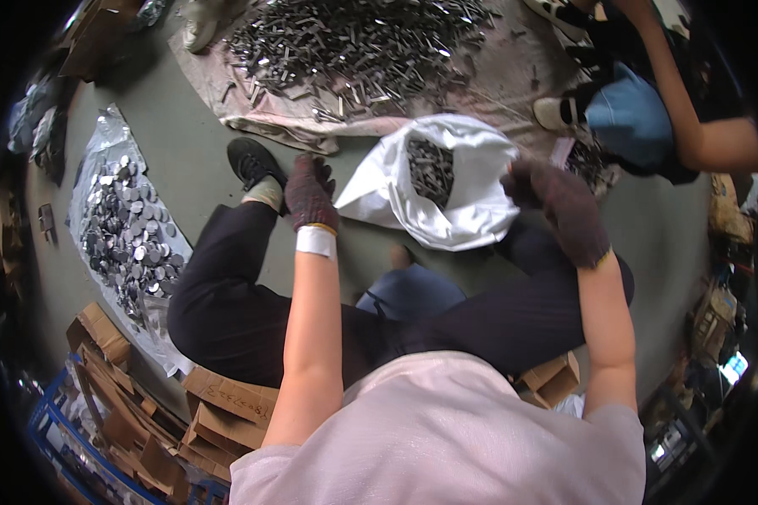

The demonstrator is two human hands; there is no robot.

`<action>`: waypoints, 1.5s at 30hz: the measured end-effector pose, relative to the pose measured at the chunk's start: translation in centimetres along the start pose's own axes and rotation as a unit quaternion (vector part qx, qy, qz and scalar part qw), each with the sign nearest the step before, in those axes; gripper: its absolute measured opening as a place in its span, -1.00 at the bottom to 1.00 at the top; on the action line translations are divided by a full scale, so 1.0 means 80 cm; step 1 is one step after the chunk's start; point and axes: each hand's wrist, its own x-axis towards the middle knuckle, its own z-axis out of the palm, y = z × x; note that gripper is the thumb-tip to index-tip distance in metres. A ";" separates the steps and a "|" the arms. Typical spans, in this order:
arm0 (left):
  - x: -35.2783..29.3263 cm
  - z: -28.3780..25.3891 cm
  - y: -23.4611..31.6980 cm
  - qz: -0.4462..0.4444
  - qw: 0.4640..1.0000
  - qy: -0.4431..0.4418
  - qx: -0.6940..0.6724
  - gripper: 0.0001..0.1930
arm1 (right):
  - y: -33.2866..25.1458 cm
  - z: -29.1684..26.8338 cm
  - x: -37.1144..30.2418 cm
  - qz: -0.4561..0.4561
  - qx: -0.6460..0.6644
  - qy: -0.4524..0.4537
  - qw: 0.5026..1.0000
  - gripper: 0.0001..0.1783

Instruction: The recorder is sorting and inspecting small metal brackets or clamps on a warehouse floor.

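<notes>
Greenish-grey floor (177,135) under everything. Biggest thing on it is a pinkish cloth (501,101) up front with a huge heap of metal strips (354,50). Off to the left there's a clear plastic sheet (105,139) full of round discs (139,252). The white sack (379,181) sits open between the legs, right by the cloth's edge. Gloved right hand (560,206) is at its right rim, left hand (313,194) half-curled by its left corner; can't tell if either grip is actually closed on it. Smallest: the small metal pieces (432,172) inside the sack.
</notes>
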 end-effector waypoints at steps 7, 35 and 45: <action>0.102 0.054 -0.012 0.199 0.879 -0.032 0.432 -0.51 | -0.011 0.007 0.025 -0.086 -0.283 -0.022 0.955 -0.66; 0.176 0.222 -0.043 0.172 0.544 -0.070 0.818 0.14 | -0.025 0.000 0.055 -0.164 -0.374 -0.048 0.912 -0.55; 0.207 0.205 -0.049 0.218 0.566 -0.125 0.785 -0.32 | -0.025 -0.002 0.061 -0.160 -0.381 -0.072 0.908 -0.57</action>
